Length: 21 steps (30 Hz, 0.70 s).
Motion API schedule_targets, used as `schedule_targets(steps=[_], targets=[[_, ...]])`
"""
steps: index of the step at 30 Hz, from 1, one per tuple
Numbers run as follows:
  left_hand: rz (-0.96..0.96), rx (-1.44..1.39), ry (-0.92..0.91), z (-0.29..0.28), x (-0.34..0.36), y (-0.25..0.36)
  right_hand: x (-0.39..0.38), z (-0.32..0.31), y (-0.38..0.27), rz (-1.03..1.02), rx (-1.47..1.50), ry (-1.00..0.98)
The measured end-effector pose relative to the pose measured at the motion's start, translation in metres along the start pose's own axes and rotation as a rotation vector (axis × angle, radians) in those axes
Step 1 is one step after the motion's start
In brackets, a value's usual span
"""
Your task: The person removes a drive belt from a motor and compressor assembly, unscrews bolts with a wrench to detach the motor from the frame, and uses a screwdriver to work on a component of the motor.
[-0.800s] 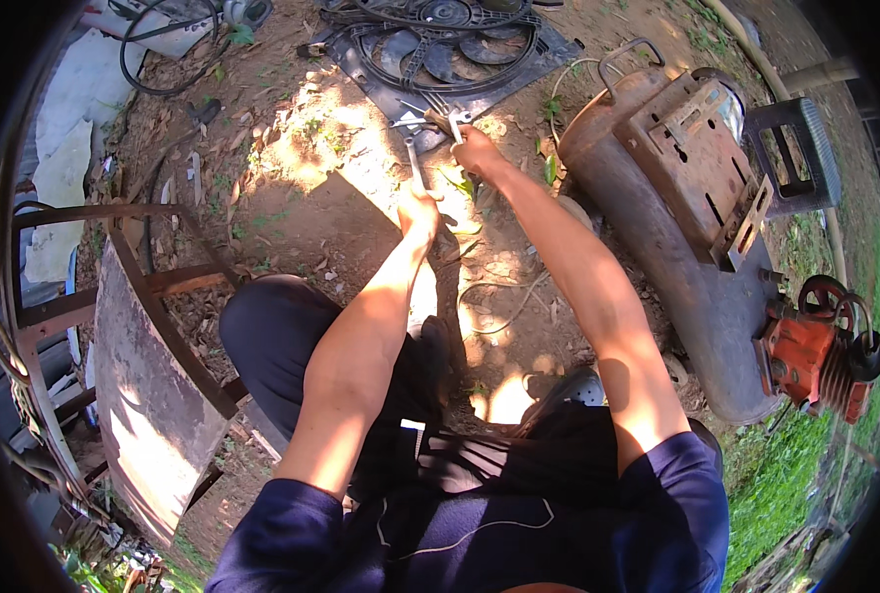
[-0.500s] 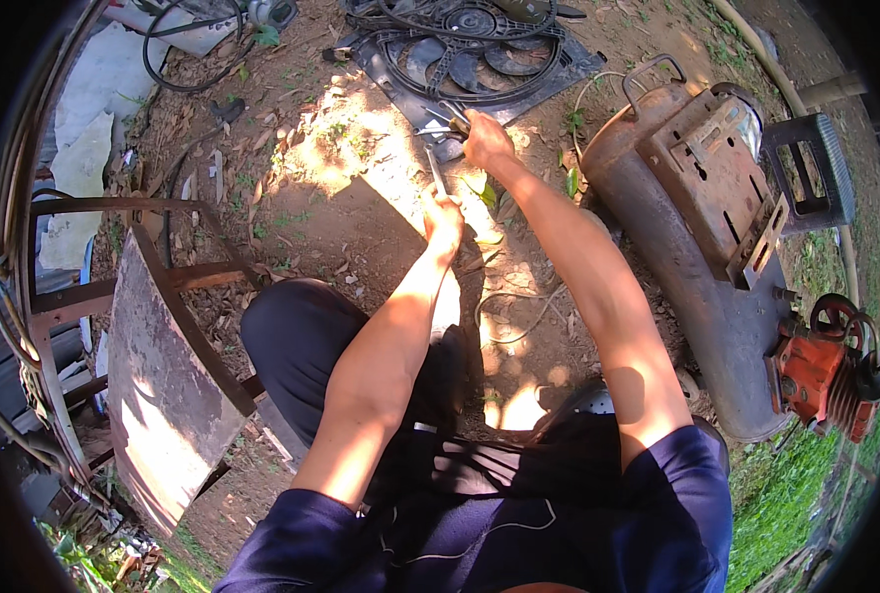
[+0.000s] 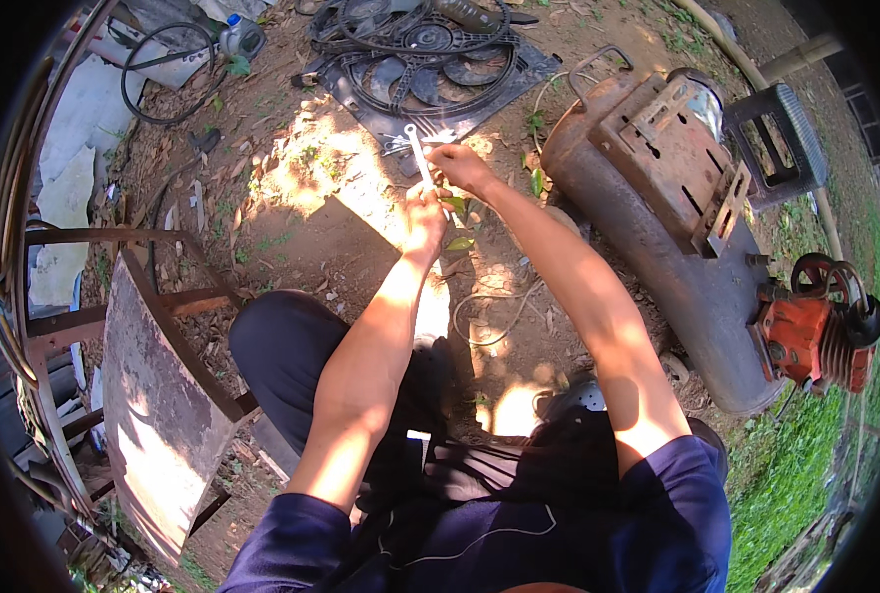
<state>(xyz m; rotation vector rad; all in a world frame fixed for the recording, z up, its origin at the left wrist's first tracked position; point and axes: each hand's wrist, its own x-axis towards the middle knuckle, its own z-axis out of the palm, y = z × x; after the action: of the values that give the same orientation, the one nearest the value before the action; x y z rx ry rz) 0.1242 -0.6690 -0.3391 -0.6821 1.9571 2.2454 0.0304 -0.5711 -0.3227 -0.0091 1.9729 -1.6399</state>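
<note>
My left hand (image 3: pixel 423 215) is closed round a pale metal wrench (image 3: pixel 416 148), its ring end pointing up and away from me. Just to its right, my right hand (image 3: pixel 457 164) has curled fingers next to that wrench; what they hold, if anything, I cannot make out. Several other metal tools (image 3: pixel 396 143) lie in a loose pile just beyond my hands, at the near corner of a black radiator fan assembly (image 3: pixel 468 75) on the dirt.
A rusty tank (image 3: pixel 648 277) with a red compressor head (image 3: pixel 801 338) lies at right, beside a black frame (image 3: pixel 806 153). At left are a metal frame (image 3: pixel 104 237) with a curved sheet (image 3: pixel 168 405), pale sheets (image 3: pixel 99 89), hoses (image 3: pixel 168 114) and a plastic container (image 3: pixel 240 40).
My left hand has moved forward with the wrench, closer to my right hand. My right hand stays by the tool pile. The whole view has shifted slightly.
</note>
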Motion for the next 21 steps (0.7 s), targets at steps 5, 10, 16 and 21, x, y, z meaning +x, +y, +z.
schedule_targets(steps=[5, 10, 16, 21], targets=[[0.187, 0.123, 0.047, 0.034, -0.018, 0.020, -0.040, -0.014, -0.023, -0.100, -0.039, 0.062], [0.250, 0.005, -0.026, 0.071, -0.044, 0.055, -0.106, -0.053, -0.066, -0.305, -0.106, 0.263], [0.537, 0.007, 0.012, 0.141, -0.042, 0.092, -0.188, -0.101, -0.123, -0.642, -0.601, 0.559], [0.581, 0.116, 0.043, 0.180, -0.039, 0.129, -0.270, -0.129, -0.176, -0.521, -0.649, 0.614]])
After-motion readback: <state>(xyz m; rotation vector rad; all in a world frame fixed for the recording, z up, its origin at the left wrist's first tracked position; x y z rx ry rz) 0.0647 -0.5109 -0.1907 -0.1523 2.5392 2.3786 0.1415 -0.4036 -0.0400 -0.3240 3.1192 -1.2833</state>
